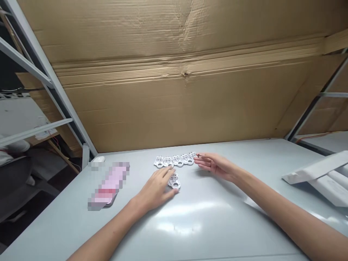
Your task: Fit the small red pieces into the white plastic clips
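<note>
Several small white plastic parts (178,161), each with a round hole, stand side by side in a row on the grey table (201,232). Nearer to me, another white part (175,182) lies between the thumb and fingers of my left hand (156,188), whose fingers are spread around it. At the row's right end, my right hand (216,166) has its fingers stretched out and apart, palm turned inward. A small dark object (198,155) shows at its fingertips, too small to name, beside the last part.
A blurred pink item (111,183) and a white rounded object (99,159) lie on the left of the table. White wrapped pieces (323,174) lie at the right. A cardboard wall (174,108) and metal frame bars (58,83) bound the back and sides.
</note>
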{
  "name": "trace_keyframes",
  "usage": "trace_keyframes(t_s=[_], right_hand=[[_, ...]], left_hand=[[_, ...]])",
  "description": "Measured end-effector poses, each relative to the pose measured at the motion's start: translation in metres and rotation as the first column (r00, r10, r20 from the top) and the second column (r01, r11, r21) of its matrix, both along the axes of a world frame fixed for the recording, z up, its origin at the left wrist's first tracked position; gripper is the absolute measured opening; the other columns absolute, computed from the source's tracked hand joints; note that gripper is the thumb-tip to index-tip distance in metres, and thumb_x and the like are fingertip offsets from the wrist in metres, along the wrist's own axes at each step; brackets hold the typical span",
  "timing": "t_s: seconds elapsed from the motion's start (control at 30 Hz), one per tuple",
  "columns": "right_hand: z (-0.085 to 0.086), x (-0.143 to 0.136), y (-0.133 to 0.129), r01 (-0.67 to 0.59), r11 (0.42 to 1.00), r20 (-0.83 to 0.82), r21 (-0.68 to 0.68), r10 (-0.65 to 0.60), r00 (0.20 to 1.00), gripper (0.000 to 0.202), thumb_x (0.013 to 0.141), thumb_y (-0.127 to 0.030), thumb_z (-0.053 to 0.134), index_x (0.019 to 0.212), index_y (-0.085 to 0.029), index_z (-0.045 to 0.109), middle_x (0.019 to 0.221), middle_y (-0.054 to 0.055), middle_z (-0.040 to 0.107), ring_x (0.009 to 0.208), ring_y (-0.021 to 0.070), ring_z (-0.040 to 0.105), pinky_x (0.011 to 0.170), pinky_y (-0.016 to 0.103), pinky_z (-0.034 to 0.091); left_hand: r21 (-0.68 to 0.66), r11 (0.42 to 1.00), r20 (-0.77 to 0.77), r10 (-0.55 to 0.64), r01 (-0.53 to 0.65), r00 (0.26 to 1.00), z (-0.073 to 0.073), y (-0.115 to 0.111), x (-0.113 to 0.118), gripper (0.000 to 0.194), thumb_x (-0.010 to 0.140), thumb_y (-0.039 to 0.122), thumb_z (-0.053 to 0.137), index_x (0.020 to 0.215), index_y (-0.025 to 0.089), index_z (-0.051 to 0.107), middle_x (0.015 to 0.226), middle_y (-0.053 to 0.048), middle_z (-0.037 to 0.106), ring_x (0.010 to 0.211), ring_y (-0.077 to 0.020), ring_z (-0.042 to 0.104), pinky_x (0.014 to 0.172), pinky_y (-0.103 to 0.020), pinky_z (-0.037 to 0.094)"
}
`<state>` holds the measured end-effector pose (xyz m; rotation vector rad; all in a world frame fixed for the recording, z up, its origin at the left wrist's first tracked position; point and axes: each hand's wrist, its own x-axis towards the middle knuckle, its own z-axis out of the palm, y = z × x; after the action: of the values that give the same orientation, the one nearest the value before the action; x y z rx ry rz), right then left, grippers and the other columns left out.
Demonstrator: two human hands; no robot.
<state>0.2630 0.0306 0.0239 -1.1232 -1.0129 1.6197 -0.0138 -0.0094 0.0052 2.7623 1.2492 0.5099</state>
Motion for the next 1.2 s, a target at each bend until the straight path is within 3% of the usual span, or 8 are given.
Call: trace_keyframes(t_s=[0.27,0.43,0.53,0.6,0.7,0.77,1.07,1.2], right_hand=[[-0.002,-0.014,-0.009,-0.025,0.997,-0.150,-0.078,0.013,0.989,0.015,0.089,-0.023,0.061,0.102,-0.019,0.067,0.118,0.011,0.071,0.117,0.0234,0.063,0.104,0.037,0.052],[-0.001,-0.004,-0.007,-0.079,0.989,0.080,0.129,0.069,0.994,0.022,0.082,-0.034,0.072,0.101,-0.024,0.068,0.118,0.008,0.071,0.118,0.0269,0.062,0.101,0.039,0.052],[-0.001,0.013,0.004,0.016,0.964,0.248,0.264,-0.084,0.965,0.027,0.081,-0.039,0.071,0.100,-0.021,0.068,0.107,0.011,0.073,0.107,0.0286,0.067,0.092,0.040,0.055],[-0.006,0.027,0.014,0.064,0.919,0.417,0.388,-0.237,0.877,0.023,0.081,-0.038,0.068,0.094,-0.019,0.068,0.102,0.010,0.074,0.100,0.0264,0.069,0.088,0.037,0.055],[-0.017,0.042,0.026,-0.029,0.844,0.750,0.535,-0.459,0.477,0.018,0.083,-0.028,0.054,0.090,-0.021,0.070,0.099,0.007,0.075,0.093,0.0242,0.070,0.083,0.036,0.053],[-0.026,0.048,0.029,-0.073,0.841,0.802,0.536,-0.480,0.357,0.021,0.081,-0.023,0.053,0.093,-0.021,0.071,0.101,0.007,0.075,0.093,0.0258,0.069,0.082,0.038,0.052],[-0.034,0.055,0.034,-0.089,0.849,0.840,0.521,-0.491,0.231,0.037,0.086,-0.024,0.048,0.119,-0.018,0.063,0.122,0.012,0.069,0.110,0.0290,0.064,0.090,0.040,0.048],[-0.025,0.056,0.030,-0.303,0.810,0.860,0.502,-0.431,0.273,0.034,0.088,-0.031,0.048,0.115,-0.021,0.065,0.130,0.009,0.064,0.119,0.0282,0.057,0.096,0.038,0.044]], left_hand=[[0.071,0.993,0.005,0.093,-0.094,0.996,-0.002,0.004,0.000,0.050,0.088,0.037,0.067,0.134,0.021,0.052,0.141,-0.014,0.052,0.130,-0.0311,0.048,0.106,-0.047,0.041],[0.044,0.998,-0.004,0.034,-0.034,0.999,0.002,0.003,-0.001,0.050,0.088,0.036,0.068,0.133,0.021,0.053,0.137,-0.012,0.056,0.126,-0.0294,0.052,0.104,-0.044,0.045],[0.034,0.999,0.005,0.022,-0.022,1.000,0.002,0.003,-0.001,0.047,0.090,0.035,0.064,0.134,0.022,0.052,0.136,-0.011,0.056,0.125,-0.0283,0.053,0.103,-0.043,0.045],[0.024,0.999,-0.002,0.025,-0.025,1.000,0.002,0.003,-0.001,0.047,0.091,0.034,0.063,0.134,0.021,0.052,0.136,-0.011,0.056,0.125,-0.0280,0.053,0.103,-0.043,0.044],[0.017,0.999,-0.008,0.027,-0.027,1.000,0.003,0.003,-0.001,0.045,0.091,0.033,0.062,0.133,0.020,0.052,0.135,-0.012,0.057,0.124,-0.0282,0.053,0.103,-0.043,0.044],[0.022,0.999,-0.001,0.025,-0.025,1.000,0.003,0.002,-0.001,0.044,0.092,0.033,0.061,0.133,0.020,0.053,0.135,-0.012,0.057,0.124,-0.0282,0.053,0.103,-0.043,0.044],[0.056,0.996,0.000,0.063,-0.063,0.998,-0.001,0.002,-0.001,0.045,0.092,0.035,0.060,0.133,0.018,0.054,0.141,-0.015,0.052,0.129,-0.0318,0.049,0.104,-0.047,0.044],[0.090,0.995,0.040,0.036,-0.040,0.999,0.000,0.002,0.001,0.033,0.093,0.032,0.059,0.124,0.021,0.061,0.130,-0.010,0.061,0.120,-0.0280,0.057,0.100,-0.044,0.048]])
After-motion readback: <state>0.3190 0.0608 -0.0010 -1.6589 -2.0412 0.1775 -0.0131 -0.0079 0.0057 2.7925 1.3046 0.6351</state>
